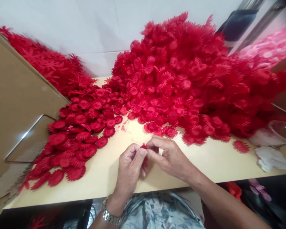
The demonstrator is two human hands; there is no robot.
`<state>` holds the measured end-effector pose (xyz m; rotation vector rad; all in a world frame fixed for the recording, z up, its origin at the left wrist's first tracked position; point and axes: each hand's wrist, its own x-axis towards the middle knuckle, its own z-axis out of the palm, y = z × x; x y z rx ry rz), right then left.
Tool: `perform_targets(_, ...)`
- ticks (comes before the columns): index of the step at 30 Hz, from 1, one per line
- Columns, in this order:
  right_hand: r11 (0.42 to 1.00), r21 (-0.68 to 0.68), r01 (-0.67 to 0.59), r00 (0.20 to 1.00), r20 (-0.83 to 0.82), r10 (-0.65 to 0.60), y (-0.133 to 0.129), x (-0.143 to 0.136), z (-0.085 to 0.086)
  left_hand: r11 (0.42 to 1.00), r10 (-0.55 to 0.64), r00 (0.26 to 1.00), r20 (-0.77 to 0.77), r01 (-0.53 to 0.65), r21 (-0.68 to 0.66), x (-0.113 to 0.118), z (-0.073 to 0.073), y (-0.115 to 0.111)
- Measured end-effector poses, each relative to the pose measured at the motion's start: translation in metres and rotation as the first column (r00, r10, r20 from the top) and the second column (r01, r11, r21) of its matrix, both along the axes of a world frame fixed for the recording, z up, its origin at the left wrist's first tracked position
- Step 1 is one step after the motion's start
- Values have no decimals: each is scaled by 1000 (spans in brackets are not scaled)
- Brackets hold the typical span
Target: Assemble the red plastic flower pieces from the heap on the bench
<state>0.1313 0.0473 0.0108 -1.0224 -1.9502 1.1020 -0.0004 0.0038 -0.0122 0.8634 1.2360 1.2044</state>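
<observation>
Near the front edge of the pale table, my left hand (130,168) pinches a small red petal piece (144,146) between thumb and fingers. My right hand (168,156) meets it from the right, its thumb and forefinger closed on the same piece. Most of the piece is hidden by my fingertips. Behind my hands rises a big heap of red fringed flower pieces (171,79). A lower pile of red fringed discs (78,136) spreads over the table on the left.
Cardboard (21,95) with a bent metal wire (26,135) stands at the left. Red star-shaped pieces (47,62) lie behind it. A single red disc (241,146), a white cloth (273,158) and a clear container (283,130) are at the right.
</observation>
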Motion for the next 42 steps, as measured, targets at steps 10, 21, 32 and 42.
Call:
perform_targets(10,728,598,336,849,142,-508,58,4,15,994,91,981,170,-80,-74,-8,9,0)
perform_targets(21,852,522,52,902,341,-264,50,9,18,959,255,951,172,-227,-169,-15,9,6)
perform_targets(32,982,-107,-153,988,-24,152,6,-23,6,970,229,965,132,-214,-114,-12,4,1)
perform_targets(42,996,-87,-3,999,-52,-1,2,-19,1,999,34,998,53,-33,-18,-19,-1,-8)
